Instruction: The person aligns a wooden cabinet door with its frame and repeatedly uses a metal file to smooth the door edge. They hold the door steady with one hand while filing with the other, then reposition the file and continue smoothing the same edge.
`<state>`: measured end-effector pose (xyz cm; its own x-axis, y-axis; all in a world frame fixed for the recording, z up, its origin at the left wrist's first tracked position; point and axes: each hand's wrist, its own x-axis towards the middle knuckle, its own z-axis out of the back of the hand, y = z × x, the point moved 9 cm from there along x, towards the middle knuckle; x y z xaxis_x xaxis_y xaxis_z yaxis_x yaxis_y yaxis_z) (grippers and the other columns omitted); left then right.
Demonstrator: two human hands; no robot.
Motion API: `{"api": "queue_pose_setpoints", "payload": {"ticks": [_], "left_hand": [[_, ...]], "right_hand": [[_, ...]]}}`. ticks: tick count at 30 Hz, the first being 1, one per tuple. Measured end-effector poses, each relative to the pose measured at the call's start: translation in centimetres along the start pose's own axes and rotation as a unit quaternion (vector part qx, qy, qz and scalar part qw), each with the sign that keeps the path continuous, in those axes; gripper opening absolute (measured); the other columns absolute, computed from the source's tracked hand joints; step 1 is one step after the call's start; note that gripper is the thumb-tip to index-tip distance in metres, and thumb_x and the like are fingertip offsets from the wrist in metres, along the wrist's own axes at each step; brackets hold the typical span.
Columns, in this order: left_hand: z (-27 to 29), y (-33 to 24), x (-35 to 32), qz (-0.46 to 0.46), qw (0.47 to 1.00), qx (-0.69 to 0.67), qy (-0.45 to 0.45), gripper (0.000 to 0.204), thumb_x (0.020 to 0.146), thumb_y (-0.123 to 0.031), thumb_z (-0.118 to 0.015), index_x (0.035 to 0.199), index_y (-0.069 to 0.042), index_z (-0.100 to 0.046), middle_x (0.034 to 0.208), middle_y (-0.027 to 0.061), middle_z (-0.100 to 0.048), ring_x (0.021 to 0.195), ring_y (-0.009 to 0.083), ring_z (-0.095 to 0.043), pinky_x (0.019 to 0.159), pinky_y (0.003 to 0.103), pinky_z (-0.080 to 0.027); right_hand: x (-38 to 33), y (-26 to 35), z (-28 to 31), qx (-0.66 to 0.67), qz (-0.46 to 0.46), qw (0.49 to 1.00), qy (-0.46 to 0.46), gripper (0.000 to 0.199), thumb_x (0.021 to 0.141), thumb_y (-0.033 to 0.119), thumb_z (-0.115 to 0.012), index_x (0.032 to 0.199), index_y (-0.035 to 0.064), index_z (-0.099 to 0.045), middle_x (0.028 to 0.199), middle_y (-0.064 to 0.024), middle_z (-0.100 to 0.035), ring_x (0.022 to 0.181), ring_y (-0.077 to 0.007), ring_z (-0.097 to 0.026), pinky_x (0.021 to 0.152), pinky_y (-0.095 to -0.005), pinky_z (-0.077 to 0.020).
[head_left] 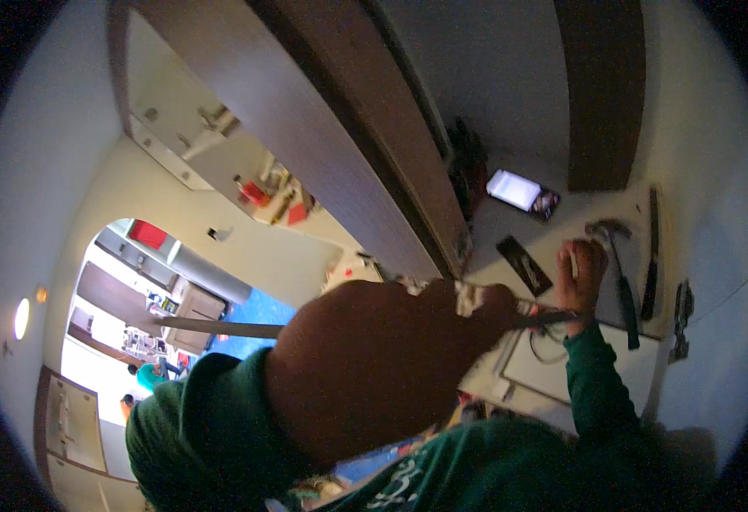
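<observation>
My right hand (582, 275) is stretched out at the right, in a green sleeve, fingers curled around a thin white stick (573, 261). It rests against a pale surface (579, 367) beside a hammer (616, 247). A long thin grey strip (220, 328) runs from the left across to just under that hand. My left hand (365, 367) fills the middle as a large blurred brown shape close to the camera, reaching toward the strip's right end. Its fingers are hidden, so its grip cannot be made out.
A dark wooden panel (348, 136) slants across the top middle. A lit small screen (514, 189) and a dark card (524, 265) lie near the hand, with a long black tool (653, 256) at the right. A cluttered room with other people shows at the lower left.
</observation>
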<state>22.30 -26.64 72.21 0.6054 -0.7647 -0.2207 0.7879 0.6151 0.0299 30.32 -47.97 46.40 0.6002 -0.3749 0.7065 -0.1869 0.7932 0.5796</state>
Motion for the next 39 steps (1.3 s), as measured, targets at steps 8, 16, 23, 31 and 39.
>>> {"api": "queue_pose_setpoints", "payload": {"ticks": [8,16,23,31,39], "left_hand": [[8.8,8.7,-6.5,0.104,0.919,0.247,-0.288,0.031,0.090,-0.009,-0.054,0.119,-0.008,-0.063,0.098,0.0168,-0.065,0.085,0.0326,-0.068,0.073,0.040,-0.057],[22.9,13.1,-9.8,0.069,0.776,0.354,-0.518,0.031,0.105,-0.030,-0.043,0.110,-0.003,-0.057,0.091,0.0185,-0.065,0.073,0.0302,-0.068,0.067,0.041,-0.058],[29.8,15.6,-8.7,0.077,0.716,0.443,-0.534,0.030,0.106,-0.027,-0.039,0.116,-0.003,-0.054,0.094,0.0206,-0.065,0.083,0.0353,-0.067,0.079,0.045,-0.057],[31.5,16.9,-9.0,0.111,0.709,0.445,-0.535,0.031,0.104,-0.018,-0.042,0.131,-0.007,-0.053,0.109,0.0198,-0.065,0.096,0.0357,-0.067,0.088,0.045,-0.057],[30.1,15.5,-9.4,0.080,0.695,0.468,-0.539,0.031,0.105,-0.025,-0.042,0.125,-0.006,-0.058,0.110,0.0195,-0.065,0.093,0.0354,-0.067,0.084,0.045,-0.057]], "right_hand": [[0.6,1.1,0.9,0.010,-0.013,1.000,0.006,0.018,0.096,0.022,-0.059,0.103,0.0052,-0.061,0.108,-0.0161,-0.060,0.111,-0.0355,-0.050,0.104,-0.0506,-0.0343],[0.8,2.4,1.0,0.002,0.019,1.000,-0.005,0.033,0.102,0.032,-0.048,0.097,0.0010,-0.058,0.103,-0.0175,-0.055,0.106,-0.0364,-0.046,0.095,-0.0523,-0.0361],[0.5,2.4,0.8,0.033,-0.008,0.999,0.013,0.014,0.096,0.020,-0.059,0.098,0.0056,-0.059,0.104,-0.0156,-0.059,0.108,-0.0378,-0.050,0.104,-0.0533,-0.0329],[0.5,2.6,1.2,-0.002,0.020,1.000,-0.004,0.015,0.095,0.020,-0.059,0.099,0.0056,-0.058,0.104,-0.0176,-0.059,0.110,-0.0404,-0.049,0.105,-0.0560,-0.0320],[0.4,2.7,0.9,-0.026,0.038,0.999,-0.001,0.025,0.099,0.027,-0.052,0.100,0.0025,-0.058,0.105,-0.0188,-0.057,0.110,-0.0400,-0.047,0.102,-0.0548,-0.0337]]}}
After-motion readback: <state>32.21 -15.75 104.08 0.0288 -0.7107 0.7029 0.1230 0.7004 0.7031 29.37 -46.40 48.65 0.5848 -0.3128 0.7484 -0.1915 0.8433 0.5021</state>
